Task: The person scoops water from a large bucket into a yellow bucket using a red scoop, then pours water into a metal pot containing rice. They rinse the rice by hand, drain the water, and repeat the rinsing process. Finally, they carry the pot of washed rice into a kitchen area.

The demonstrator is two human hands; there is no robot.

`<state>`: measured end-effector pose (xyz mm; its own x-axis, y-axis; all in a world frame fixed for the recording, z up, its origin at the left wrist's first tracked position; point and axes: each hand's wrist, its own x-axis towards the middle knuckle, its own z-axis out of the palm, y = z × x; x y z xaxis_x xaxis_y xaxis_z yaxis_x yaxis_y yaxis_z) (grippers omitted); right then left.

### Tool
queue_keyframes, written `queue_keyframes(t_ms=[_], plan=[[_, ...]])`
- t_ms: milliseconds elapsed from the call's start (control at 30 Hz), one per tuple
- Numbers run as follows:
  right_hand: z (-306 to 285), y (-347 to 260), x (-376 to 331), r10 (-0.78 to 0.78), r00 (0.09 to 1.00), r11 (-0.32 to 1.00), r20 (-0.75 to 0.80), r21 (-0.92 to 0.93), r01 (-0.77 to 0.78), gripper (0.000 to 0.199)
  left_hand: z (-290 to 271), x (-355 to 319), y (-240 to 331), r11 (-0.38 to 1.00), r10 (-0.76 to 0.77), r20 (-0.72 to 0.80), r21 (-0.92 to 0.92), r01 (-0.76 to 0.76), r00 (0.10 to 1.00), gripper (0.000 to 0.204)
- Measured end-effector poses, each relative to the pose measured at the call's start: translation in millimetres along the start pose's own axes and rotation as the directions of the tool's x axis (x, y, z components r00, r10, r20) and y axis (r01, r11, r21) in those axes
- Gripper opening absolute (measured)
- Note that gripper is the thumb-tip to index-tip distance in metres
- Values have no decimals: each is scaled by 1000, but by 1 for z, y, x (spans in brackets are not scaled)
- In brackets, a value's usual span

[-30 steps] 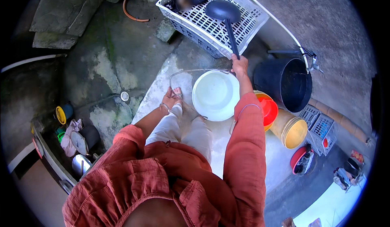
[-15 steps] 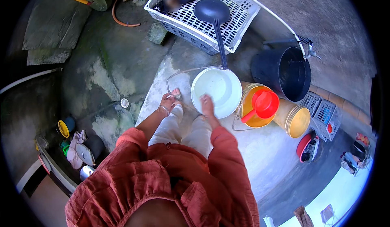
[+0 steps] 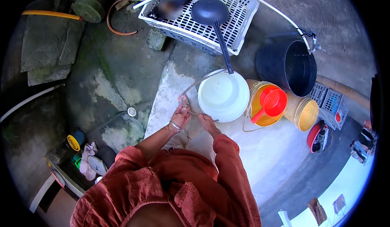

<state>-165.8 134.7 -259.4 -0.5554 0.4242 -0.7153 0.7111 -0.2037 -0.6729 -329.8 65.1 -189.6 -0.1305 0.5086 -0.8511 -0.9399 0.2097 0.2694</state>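
A white bucket (image 3: 223, 99) of pale liquid, apparently water, stands on the concrete before me, slightly right of centre. Its thin bail handle (image 3: 198, 82) hangs down over the left side and curves back toward my hands. My left hand (image 3: 180, 116), a silver bangle at the wrist, is closed around the near stretch of the handle. Beside the bucket's near rim, my right hand (image 3: 208, 124) is closed with the fingers on the same handle close to its end; the exact grip is partly hidden. My foot (image 3: 183, 101) shows just beyond the left hand.
A black wok (image 3: 210, 12) rests upside down on a white crate (image 3: 237, 44), its long handle reaching the bucket's far rim. To the right are a yellow bucket (image 3: 260, 121) holding a red dipper (image 3: 275, 101), another yellow bucket (image 3: 307, 115) and a black tub (image 3: 280, 66).
My right hand has drawn back from over the white bucket to its near left side. The left hand has come right and nearer, and both are now close together on the handle.
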Motion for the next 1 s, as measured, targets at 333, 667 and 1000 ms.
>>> queue_keyframes(t_ms=[333,667,1000], plan=[[23,-66,30,-53,995,992,-79,109,61,49,45,16,66,930,237,-104,311,-195,966,13],[51,-113,114,14,975,825,-222,553,115,56,83,56,145,707,373,147,594,-384,916,29],[43,-156,149,-20,900,990,-436,117,78,48,53,47,138,216,572,310,837,-504,760,62]])
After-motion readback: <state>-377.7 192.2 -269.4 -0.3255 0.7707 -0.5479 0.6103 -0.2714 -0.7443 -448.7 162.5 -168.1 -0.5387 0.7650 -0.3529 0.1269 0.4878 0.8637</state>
